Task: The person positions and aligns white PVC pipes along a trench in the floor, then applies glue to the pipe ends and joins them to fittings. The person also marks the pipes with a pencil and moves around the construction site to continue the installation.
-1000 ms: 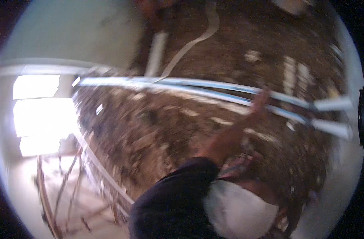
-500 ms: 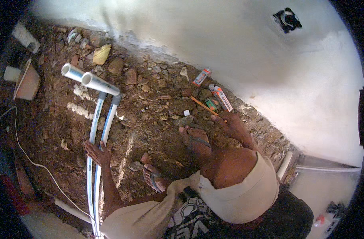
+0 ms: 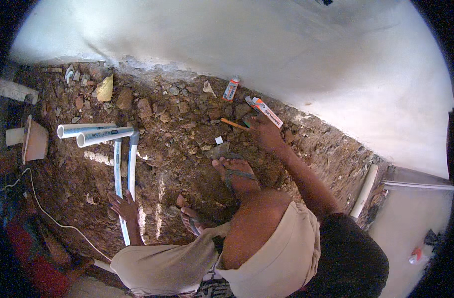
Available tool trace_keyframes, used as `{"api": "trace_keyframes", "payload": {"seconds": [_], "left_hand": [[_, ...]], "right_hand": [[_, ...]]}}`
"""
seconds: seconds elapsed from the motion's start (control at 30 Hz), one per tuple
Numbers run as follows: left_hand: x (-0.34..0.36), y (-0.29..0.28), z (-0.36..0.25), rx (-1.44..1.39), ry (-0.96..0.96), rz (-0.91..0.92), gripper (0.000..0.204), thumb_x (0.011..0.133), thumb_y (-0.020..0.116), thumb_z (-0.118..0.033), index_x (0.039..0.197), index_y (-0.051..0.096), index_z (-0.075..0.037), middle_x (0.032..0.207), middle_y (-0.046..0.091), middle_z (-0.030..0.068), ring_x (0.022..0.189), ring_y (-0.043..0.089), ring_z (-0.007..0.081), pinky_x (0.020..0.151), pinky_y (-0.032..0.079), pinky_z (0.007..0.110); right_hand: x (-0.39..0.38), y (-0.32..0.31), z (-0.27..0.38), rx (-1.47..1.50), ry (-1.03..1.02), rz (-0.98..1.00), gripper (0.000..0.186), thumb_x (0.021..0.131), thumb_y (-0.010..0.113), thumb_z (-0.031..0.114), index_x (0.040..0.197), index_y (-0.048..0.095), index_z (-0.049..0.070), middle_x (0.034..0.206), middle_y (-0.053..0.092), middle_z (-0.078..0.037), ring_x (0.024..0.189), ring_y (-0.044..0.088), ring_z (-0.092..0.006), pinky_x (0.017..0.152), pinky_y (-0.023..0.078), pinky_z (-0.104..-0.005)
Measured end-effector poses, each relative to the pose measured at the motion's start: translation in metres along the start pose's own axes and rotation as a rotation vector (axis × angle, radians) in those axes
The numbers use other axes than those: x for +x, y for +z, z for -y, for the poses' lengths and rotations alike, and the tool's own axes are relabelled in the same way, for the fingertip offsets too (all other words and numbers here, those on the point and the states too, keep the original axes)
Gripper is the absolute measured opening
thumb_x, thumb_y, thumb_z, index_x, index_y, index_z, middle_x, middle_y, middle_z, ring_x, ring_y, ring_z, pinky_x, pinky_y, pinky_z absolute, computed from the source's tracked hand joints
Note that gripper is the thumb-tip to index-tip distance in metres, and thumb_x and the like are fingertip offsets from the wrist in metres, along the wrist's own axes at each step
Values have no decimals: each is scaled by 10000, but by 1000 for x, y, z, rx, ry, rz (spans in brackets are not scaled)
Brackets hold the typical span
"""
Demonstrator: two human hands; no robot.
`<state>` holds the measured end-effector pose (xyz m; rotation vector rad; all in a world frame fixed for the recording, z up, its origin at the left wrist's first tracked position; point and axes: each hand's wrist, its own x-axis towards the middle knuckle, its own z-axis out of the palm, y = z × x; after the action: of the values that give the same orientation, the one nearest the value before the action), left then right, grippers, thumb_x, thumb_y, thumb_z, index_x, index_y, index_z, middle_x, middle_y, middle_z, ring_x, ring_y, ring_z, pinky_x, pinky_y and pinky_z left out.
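My left hand [image 3: 126, 207] is wrapped over two white pipes [image 3: 132, 169] with blue stripes, which lie side by side on the dirt. At their far end, grey elbows [image 3: 134, 136] turn them into short open stubs [image 3: 106, 135] pointing left. My right hand [image 3: 263, 131] reaches down to the ground, fingers bent together over a small green object [image 3: 247, 121], mostly hidden under them. Whether they grip it is unclear. An orange pencil [image 3: 233, 123] lies with one end at those fingers. Just beyond are an orange-and-white box [image 3: 265, 112] and a similarly coloured tube [image 3: 231, 89].
Stones and rubble cover the dirt floor [image 3: 187, 144] up to the pale wall [image 3: 296, 54]. A white cord [image 3: 58, 224] and a tilted basin [image 3: 35, 140] are at left. Another person's red sleeve [image 3: 38, 263] shows at lower left. A pipe [image 3: 365, 191] lies at right.
My view has shifted and turned. My right hand has moved forward over the green object, nearer the box. The pipe stubs now point more level to the left; my left hand stays on the pipes.
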<state>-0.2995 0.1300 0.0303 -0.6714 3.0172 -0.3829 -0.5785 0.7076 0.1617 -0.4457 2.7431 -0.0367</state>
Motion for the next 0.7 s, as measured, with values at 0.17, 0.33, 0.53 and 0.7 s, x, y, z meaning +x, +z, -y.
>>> {"api": "trace_keyframes", "payload": {"seconds": [0.17, 0.33, 0.53, 0.7], "left_hand": [[41, -82, 33, -304, 157, 613, 739, 904, 506, -562, 1415, 396, -41, 1445, 371, 241, 1287, 402, 423, 1055, 318, 541], [126, -281, -39, -777, 213, 1270, 486, 901, 636, -412, 1251, 597, -77, 1305, 553, 175, 1167, 541, 317, 990, 434, 431], [171, -344, -156, -606, 697, 926, 454, 888, 657, -324, 1251, 587, -60, 1264, 585, 193, 1179, 559, 327, 1010, 433, 424], [184, -322, -252, -836, 831, 511, 543, 902, 627, -320, 1338, 489, -27, 1273, 544, 269, 1208, 502, 427, 1042, 397, 458]], "right_hand": [[16, 19, 25, 47, -179, -310, 334, 816, 630, 182, 1132, 649, 77, 1008, 605, -211, 995, 574, -413, 924, 456, -487], [40, 27, 18, 377, 56, -687, 369, 868, 643, 277, 1143, 634, 31, 1038, 621, -226, 991, 578, -405, 925, 446, -477], [111, 7, 19, 658, 286, -355, 557, 845, 651, 492, 1089, 650, -9, 970, 659, -232, 924, 620, -404, 845, 478, -457], [122, 3, 33, 620, 276, -491, 489, 842, 651, 474, 1004, 690, 14, 849, 683, -202, 764, 645, -361, 764, 496, -434]]}}
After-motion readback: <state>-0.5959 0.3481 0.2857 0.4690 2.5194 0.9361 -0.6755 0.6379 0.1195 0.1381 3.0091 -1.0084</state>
